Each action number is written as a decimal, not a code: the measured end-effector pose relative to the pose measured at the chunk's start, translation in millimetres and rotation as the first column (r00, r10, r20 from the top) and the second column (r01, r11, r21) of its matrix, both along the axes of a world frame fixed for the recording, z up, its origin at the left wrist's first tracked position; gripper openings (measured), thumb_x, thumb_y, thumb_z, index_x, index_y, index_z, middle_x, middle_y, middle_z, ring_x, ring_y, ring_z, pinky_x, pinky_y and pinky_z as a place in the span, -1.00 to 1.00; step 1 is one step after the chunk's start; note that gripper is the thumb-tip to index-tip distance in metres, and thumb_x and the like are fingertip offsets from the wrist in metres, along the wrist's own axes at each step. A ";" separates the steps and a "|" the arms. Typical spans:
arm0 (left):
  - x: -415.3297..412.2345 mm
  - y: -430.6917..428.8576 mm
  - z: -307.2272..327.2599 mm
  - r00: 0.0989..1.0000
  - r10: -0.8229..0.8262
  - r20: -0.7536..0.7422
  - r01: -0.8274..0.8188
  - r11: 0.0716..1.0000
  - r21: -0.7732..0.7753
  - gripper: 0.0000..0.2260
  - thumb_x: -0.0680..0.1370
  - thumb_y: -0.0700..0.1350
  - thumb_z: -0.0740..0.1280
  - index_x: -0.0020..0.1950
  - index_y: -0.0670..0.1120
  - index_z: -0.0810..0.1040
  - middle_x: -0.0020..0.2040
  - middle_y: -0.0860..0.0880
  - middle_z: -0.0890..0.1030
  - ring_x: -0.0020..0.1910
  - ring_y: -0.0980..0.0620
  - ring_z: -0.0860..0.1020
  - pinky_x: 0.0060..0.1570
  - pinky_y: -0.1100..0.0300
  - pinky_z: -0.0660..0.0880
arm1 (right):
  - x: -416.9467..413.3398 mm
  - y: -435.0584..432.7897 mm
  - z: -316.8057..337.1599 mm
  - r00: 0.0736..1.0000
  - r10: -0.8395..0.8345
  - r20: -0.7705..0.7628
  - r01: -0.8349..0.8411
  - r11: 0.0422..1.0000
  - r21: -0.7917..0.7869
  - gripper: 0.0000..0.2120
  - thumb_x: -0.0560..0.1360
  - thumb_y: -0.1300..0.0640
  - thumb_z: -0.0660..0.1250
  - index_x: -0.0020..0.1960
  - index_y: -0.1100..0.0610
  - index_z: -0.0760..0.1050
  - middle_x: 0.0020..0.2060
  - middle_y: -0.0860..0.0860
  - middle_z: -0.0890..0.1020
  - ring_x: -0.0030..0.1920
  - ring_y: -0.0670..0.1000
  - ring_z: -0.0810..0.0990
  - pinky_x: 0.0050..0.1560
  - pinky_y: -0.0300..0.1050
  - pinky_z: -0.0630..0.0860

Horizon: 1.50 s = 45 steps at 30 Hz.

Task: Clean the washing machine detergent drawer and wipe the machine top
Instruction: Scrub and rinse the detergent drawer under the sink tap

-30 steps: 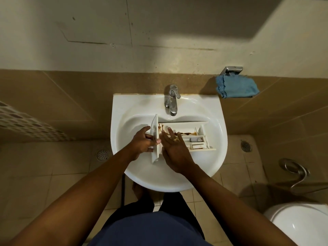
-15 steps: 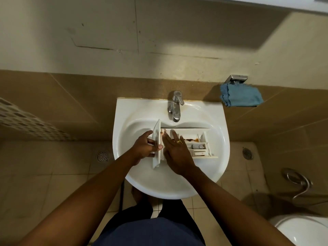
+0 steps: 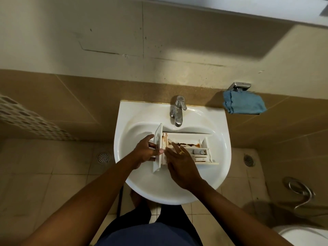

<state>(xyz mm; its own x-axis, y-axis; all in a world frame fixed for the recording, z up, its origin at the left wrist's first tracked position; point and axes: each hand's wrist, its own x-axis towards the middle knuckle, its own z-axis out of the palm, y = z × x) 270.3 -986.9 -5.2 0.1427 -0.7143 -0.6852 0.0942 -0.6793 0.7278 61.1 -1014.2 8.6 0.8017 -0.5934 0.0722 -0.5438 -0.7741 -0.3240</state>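
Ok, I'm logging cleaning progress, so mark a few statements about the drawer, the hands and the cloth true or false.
1. The detergent drawer lies in the sink. True.
2. The left hand holds the blue cloth. False: it grips the drawer's front panel; the cloth hangs from the wall holder.
3. Straight fingers of the right hand reach into the drawer. True.
4. The drawer's inside is spotless. False: brown residue streaks it.

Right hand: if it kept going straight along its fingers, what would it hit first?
Probably the stained far wall of the detergent drawer, just ahead of the right hand. The faucet lies further along that line. Depth is unclear, so the hand may already touch the drawer.
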 end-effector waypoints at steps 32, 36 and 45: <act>1.1 -0.1 -1.6 0.999 0.028 -0.017 -0.028 1.000 0.011 -0.09 0.39 -0.09 0.63 0.62 0.04 0.19 0.26 -0.11 0.57 0.14 -0.10 0.62 -0.13 0.09 0.66 | 30.1 -30.5 -14.7 0.961 -0.022 -0.275 0.040 0.997 0.059 -0.41 0.68 -0.09 -0.06 0.62 0.16 0.19 0.62 0.11 0.23 0.65 0.22 -0.03 0.58 0.35 0.08; 0.6 -0.4 -2.0 0.999 0.031 -0.008 -0.031 0.999 0.009 -0.11 0.41 -0.12 0.61 0.62 0.03 0.19 0.28 -0.11 0.57 0.18 -0.13 0.60 -0.12 0.07 0.68 | 6.5 -3.8 -9.6 0.980 0.003 -0.198 0.010 0.998 0.064 -0.46 0.73 -0.09 -0.10 0.64 0.10 0.18 0.63 0.06 0.19 0.66 0.11 -0.07 0.62 0.24 -0.01; 0.9 0.1 1.5 0.997 0.053 -0.050 -0.052 0.998 0.018 -0.03 0.33 -0.08 0.65 0.62 0.03 0.20 0.26 -0.13 0.58 0.18 -0.16 0.62 0.03 -0.06 0.67 | 29.6 -30.5 -12.5 0.971 -0.049 -0.235 0.068 0.995 0.074 -0.43 0.69 -0.09 -0.07 0.60 0.17 0.25 0.59 0.12 0.28 0.64 0.23 0.01 0.56 0.35 0.13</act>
<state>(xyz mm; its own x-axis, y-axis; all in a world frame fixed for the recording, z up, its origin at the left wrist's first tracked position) 271.2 -986.8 -3.7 0.1443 -0.6949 -0.7045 0.1667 -0.6847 0.7095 90.7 -1044.7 -3.9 0.7543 -0.6361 -0.1623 -0.6553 -0.7151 -0.2434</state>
